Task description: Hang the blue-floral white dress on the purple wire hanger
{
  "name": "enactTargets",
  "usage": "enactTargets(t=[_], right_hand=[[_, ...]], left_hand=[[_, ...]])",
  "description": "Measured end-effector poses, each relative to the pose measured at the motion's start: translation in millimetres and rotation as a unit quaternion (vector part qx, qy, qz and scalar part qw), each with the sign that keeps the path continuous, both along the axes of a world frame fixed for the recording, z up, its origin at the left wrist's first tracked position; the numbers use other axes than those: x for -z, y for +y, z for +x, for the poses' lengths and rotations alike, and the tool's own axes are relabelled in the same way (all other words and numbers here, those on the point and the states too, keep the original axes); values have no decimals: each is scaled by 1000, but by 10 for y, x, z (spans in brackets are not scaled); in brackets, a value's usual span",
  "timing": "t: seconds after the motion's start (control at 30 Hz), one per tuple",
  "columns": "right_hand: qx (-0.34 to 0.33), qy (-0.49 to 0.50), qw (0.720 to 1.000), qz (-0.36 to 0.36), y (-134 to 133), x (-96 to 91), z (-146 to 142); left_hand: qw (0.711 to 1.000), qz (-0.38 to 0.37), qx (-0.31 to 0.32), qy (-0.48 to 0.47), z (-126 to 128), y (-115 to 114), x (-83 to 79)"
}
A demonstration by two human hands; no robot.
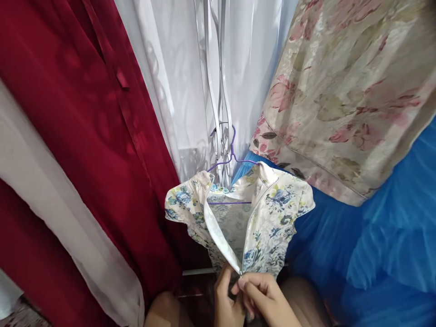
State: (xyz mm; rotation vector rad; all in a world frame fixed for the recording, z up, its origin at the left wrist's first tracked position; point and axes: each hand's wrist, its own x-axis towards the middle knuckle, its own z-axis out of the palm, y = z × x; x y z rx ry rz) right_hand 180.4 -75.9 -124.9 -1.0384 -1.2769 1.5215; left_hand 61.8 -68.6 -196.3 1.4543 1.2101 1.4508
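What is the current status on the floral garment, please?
Right grip pinched at zip slider, left grip beside it. Floral garment on purple hanger, open above slider. Nothing visibly blocking the slider.

The right hand (260,293) bends inward, thumb and index fingertips meeting in a pinching grip, remaining fingers curled beneath. Close against the right hand, on its left, the left hand (227,297) points upward, fingers bent. The left knee (167,311) sits well left of the right hand; the right knee (304,299), shadowed, just right.
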Motion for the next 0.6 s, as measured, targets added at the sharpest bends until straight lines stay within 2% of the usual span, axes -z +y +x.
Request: enactTargets(t=[0.13,0.27,0.33,0.43,0.6], right_hand=[[-14,-11,1000,-12,-13,-54,-8],[0,9,1000,-17,90,-261,-53],[6,18,1000,-21,183,-477,-88],[44,35,998,-7,380,-903,-105],[111,92,986,86,787,-1589,-21]], left_hand=[[996,79,27,17,-66,57,-198],[993,112,10,33,-77,49,-202],[994,104,10,37,-56,28,-141],[995,84,-8,56,9,-7,-53],[993,55,18,104,177,-55,93]])
